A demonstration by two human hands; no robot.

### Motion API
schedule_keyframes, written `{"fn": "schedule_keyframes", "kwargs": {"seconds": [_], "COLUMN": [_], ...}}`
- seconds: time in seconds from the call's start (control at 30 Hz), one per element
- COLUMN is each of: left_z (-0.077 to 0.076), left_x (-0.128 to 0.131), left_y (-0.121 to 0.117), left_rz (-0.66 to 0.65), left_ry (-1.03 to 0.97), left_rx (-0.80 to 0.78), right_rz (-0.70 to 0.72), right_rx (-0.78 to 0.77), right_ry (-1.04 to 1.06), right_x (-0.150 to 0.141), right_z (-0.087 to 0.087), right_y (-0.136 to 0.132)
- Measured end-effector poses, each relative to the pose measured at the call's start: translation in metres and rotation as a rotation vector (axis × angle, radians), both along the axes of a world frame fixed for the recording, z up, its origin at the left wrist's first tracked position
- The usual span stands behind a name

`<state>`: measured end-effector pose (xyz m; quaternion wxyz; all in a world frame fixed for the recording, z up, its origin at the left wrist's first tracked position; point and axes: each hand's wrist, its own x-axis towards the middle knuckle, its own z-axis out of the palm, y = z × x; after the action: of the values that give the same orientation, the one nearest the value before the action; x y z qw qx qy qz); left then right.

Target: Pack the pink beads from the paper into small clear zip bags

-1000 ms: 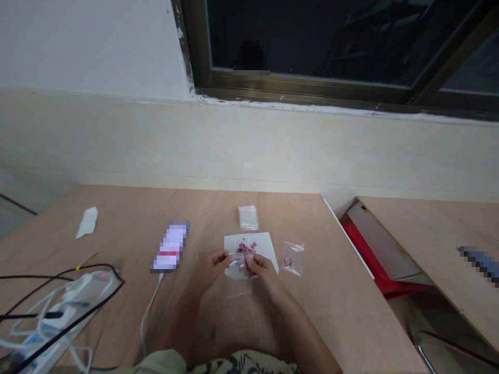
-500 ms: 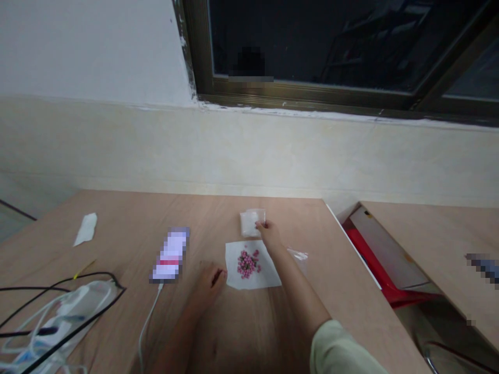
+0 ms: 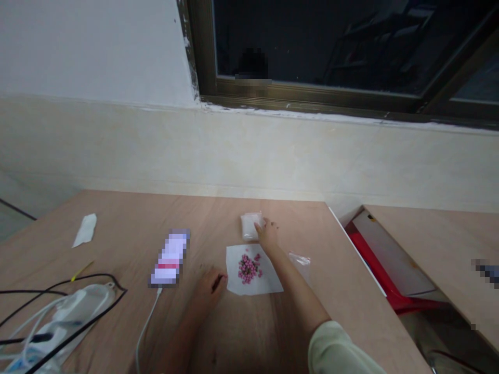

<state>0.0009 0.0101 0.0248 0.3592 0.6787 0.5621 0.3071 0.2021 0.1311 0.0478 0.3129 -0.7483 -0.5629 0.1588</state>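
Observation:
A stack of small clear plastic bags (image 3: 249, 227) lies on the table near the wall. My right hand (image 3: 268, 235) is at its right edge with fingers apart, the thumb side against or just over the bags. In front of it, a white sheet of paper (image 3: 268, 283) carries a heap of small pink buds or beads (image 3: 248, 268) with dark bits among them. My left hand (image 3: 212, 284) rests on the table just left of the paper, its fingers loosely curled with nothing visible in them. Beside my right forearm lies a single clear bag (image 3: 301, 264), partly hidden.
A phone (image 3: 170, 257) with a lit screen and a white cable (image 3: 148, 324) lies left of my left hand. Farther left are a power strip (image 3: 83, 306) with tangled cords and a white scrap (image 3: 85, 230). A red chair (image 3: 374, 265) sits in the gap at right.
My right hand has let go of the bag it was pinching on the stack; its fingers have spread. That bag now lies flat on the stack. My left hand stays put.

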Motion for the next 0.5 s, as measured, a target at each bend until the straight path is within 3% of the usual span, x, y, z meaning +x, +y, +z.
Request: {"fn": "schedule_keyframes", "kwargs": {"seconds": [0.13,0.23,0.37,0.5], "left_z": [0.001,-0.001,-0.005,-0.006], "left_x": [-0.001,-0.001,-0.001,-0.002], "left_y": [0.0,0.0,-0.001,-0.002], "left_rz": [-0.01,-0.016,0.001,-0.019], "left_ry": [0.009,0.036,0.088,0.099], "left_rx": [0.014,0.037,0.023,0.035], "right_rz": [-0.084,-0.212,-0.298,-0.258], "right_rx": [0.027,-0.091,-0.279,-0.172], "right_ry": [-0.15,-0.284,-0.397,-0.415], "right_x": [0.02,0.032,0.036,0.04], "right_z": [0.011,0.01,-0.004,-0.022], "right_y": [-0.044,-0.09,-0.139,-0.156]}}
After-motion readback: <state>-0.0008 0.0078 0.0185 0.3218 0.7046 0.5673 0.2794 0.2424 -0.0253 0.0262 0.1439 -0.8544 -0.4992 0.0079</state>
